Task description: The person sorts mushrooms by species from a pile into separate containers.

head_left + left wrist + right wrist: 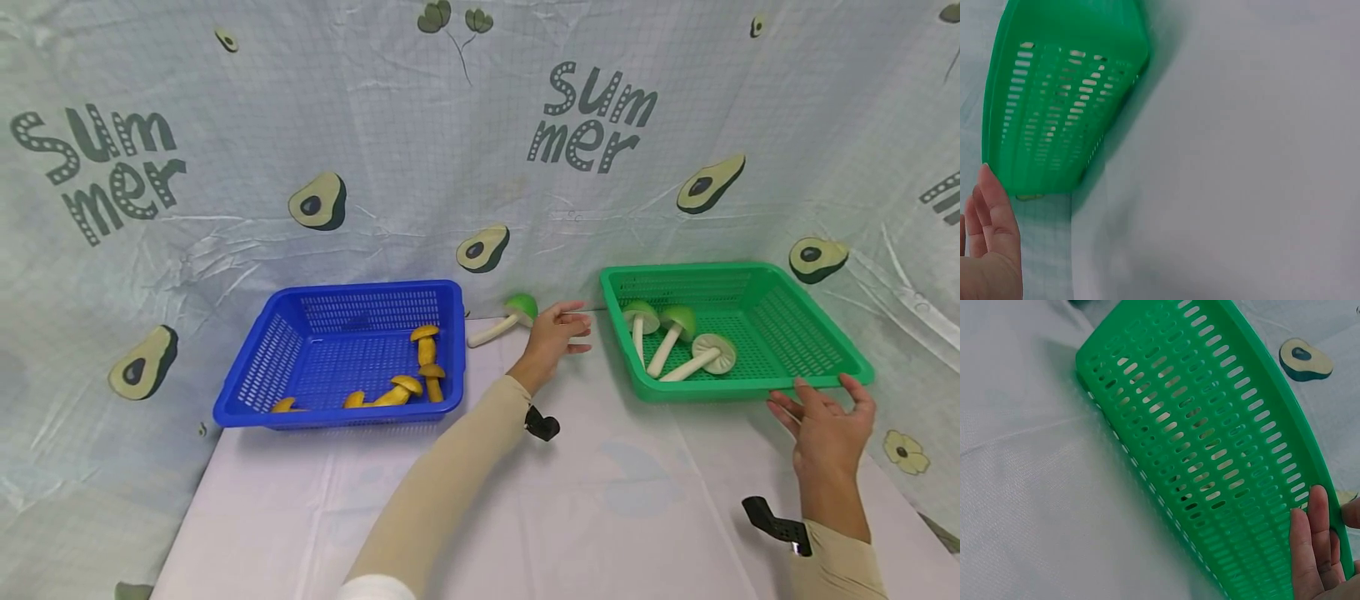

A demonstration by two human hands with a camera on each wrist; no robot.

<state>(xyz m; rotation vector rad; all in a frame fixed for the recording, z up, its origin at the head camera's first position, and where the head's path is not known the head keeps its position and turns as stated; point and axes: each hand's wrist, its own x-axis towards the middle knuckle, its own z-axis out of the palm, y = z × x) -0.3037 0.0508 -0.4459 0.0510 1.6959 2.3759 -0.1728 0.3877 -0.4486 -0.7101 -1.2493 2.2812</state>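
My right hand (828,421) pinches the front rim of a green plastic basket (1166,412) near its right corner, thumb over the edge and fingers against the outer wall. Inside the basket lie three green-capped toy mushrooms (673,333) with white stems, grouped at its left. Reaching toward the basket's left side, my left hand (551,342) has its fingers loosely extended; in the left wrist view a fingertip (986,172) overlaps the basket's rim. Another green-capped mushroom (491,332) lies on the table behind the left hand.
A blue basket (337,418) stands to the left, with several yellow-brown mushrooms (426,350) along its right and front. Behind both baskets hangs a pale printed cloth (405,183). White cloth covers the tabletop (600,517).
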